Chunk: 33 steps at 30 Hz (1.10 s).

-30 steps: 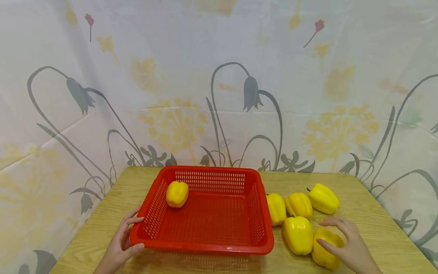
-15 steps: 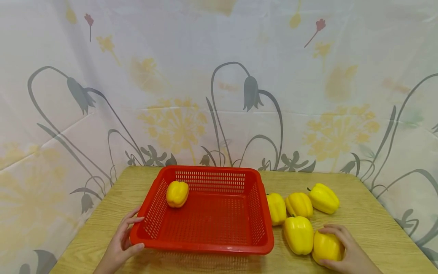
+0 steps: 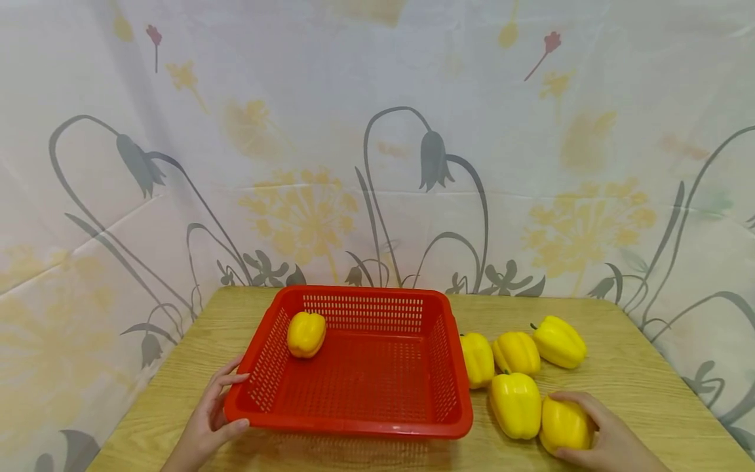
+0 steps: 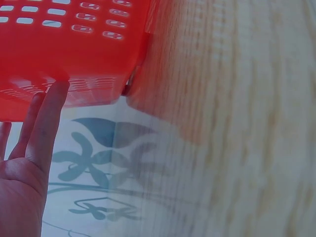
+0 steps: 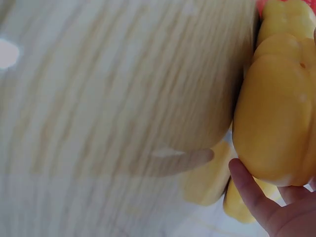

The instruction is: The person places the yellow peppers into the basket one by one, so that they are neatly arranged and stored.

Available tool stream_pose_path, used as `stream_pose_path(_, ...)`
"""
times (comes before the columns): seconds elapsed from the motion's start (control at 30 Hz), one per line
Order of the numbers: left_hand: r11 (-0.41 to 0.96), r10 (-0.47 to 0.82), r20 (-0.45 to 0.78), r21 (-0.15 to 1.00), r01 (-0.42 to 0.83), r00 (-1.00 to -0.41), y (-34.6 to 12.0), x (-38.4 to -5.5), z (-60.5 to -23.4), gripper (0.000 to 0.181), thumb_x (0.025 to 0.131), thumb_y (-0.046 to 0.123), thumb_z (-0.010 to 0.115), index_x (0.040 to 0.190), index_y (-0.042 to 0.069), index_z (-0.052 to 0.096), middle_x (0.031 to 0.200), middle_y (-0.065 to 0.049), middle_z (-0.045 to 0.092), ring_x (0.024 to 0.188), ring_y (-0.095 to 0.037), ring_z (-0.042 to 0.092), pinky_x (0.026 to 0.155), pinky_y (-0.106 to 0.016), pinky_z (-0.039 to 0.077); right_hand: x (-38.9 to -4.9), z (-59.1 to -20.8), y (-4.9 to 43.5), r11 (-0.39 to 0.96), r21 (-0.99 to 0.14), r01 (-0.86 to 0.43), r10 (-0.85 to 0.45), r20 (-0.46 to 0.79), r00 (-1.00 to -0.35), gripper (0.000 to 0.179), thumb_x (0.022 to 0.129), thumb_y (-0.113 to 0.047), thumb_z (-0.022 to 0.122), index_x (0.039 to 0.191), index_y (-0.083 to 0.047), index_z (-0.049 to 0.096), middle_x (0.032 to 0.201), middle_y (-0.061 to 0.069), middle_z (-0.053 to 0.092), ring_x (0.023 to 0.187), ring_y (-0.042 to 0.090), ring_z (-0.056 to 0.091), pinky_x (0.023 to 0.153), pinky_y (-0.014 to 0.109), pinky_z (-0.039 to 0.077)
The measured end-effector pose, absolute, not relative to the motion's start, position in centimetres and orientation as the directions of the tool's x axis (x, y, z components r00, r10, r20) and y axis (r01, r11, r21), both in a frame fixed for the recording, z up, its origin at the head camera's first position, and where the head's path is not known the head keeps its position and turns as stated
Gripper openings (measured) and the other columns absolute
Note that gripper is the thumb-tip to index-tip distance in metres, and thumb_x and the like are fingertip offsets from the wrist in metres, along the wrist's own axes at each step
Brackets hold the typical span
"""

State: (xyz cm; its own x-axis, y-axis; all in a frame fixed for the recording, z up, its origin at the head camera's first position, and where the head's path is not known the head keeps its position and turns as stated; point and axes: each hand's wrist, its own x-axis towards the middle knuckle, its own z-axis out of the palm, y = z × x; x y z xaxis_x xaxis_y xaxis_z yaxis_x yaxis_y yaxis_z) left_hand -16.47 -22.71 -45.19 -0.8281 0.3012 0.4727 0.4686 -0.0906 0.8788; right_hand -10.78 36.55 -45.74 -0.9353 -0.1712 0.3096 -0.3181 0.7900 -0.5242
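Note:
At the near right, my right hand (image 3: 607,429) holds a yellow bell pepper (image 3: 563,425), fingers over its far side and thumb on its near side. The right wrist view shows that bell pepper (image 5: 276,118) large, with a fingertip against its end. My left hand (image 3: 206,419) rests at the near left corner of a red plastic basket (image 3: 354,427), its fingers and thumb spread around the corner. Straight fingers (image 4: 47,123) reach the basket's slotted side in the left wrist view. One yellow bell pepper (image 3: 306,334) lies inside, against the left wall.
Several more yellow bell peppers lie right of the basket: one pepper (image 3: 516,405) beside the held one, another (image 3: 478,360) close to the basket wall, a third (image 3: 559,342) farthest back. The wooden table (image 3: 625,354) ends at a flower-printed cloth (image 3: 377,164).
My right hand has come down from above the near right bell pepper and its fingers have settled around it. The left hand and the basket have stayed in place.

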Motion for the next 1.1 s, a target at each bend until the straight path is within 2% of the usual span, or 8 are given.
stream_pose_path(0.07, -0.089, 0.301, 0.474, 0.878, 0.470, -0.828, -22.7, -16.5, -45.2, 0.050, 0.080, -0.023, 0.051, 0.126, -0.012, 0.035, 0.145, -0.005, 0.019, 0.115, -0.010, 0.049, 0.079, -0.030, 0.053, -10.8, -45.6, 36.5, 0.799, -0.514, -0.312, -0.163, 0.315, -0.935, 0.070, 0.059, -0.029, 0.088, 0.119, -0.015, 0.056, 0.112, -0.013, 0.053, 0.098, -0.004, 0.047, 0.074, 0.019, 0.044)
stream_pose_path(0.27, -0.051, 0.286, 0.443, 0.892, 0.449, -0.850, -22.6, -16.4, -45.1, 0.049, 0.080, -0.021, 0.052, 0.125, -0.011, 0.036, 0.144, -0.004, 0.020, 0.114, -0.009, 0.049, 0.079, -0.029, 0.052, -10.7, -44.7, 36.6, 0.808, -0.514, -0.286, -0.141, 0.303, -0.943, 0.069, 0.061, -0.030, 0.087, 0.122, -0.018, 0.055, 0.114, -0.006, 0.056, 0.098, -0.003, 0.047, 0.075, 0.020, 0.043)
stream_pose_path(0.43, -0.039, 0.277, 0.419, 0.904, 0.426, -0.865, -22.6, -16.2, -44.9, 0.048, 0.081, -0.019, 0.053, 0.125, -0.011, 0.036, 0.143, -0.004, 0.020, 0.113, -0.008, 0.050, 0.078, -0.029, 0.052, -10.9, -44.0, 36.8, 0.798, -0.515, -0.314, -0.149, 0.335, -0.930, 0.069, 0.061, -0.026, 0.087, 0.122, -0.017, 0.055, 0.115, -0.014, 0.052, 0.096, -0.004, 0.047, 0.073, 0.020, 0.044)
stream_pose_path(0.8, -0.070, 0.302, 0.475, 0.876, 0.477, -0.827, -22.7, -16.5, -45.1, 0.050, 0.080, -0.021, 0.052, 0.126, -0.012, 0.035, 0.145, -0.006, 0.019, 0.116, -0.010, 0.048, 0.080, -0.029, 0.052, -11.5, -42.4, 36.5, 0.743, -0.526, -0.414, -0.177, 0.443, -0.879, 0.071, 0.059, -0.012, 0.087, 0.122, -0.008, 0.054, 0.116, -0.026, 0.045, 0.092, -0.006, 0.046, 0.064, 0.018, 0.046)
stream_pose_path(1.1, -0.111, 0.323, 0.488, 0.871, 0.480, -0.811, -22.6, -16.5, -45.3, 0.051, 0.081, -0.023, 0.049, 0.128, -0.011, 0.032, 0.147, -0.004, 0.016, 0.118, -0.010, 0.046, 0.081, -0.029, 0.052, -12.2, -41.5, 35.5, 0.708, -0.509, -0.489, -0.205, 0.514, -0.833, 0.072, 0.057, -0.007, 0.088, 0.121, -0.008, 0.055, 0.118, -0.019, 0.050, 0.097, -0.007, 0.045, 0.068, 0.010, 0.040)
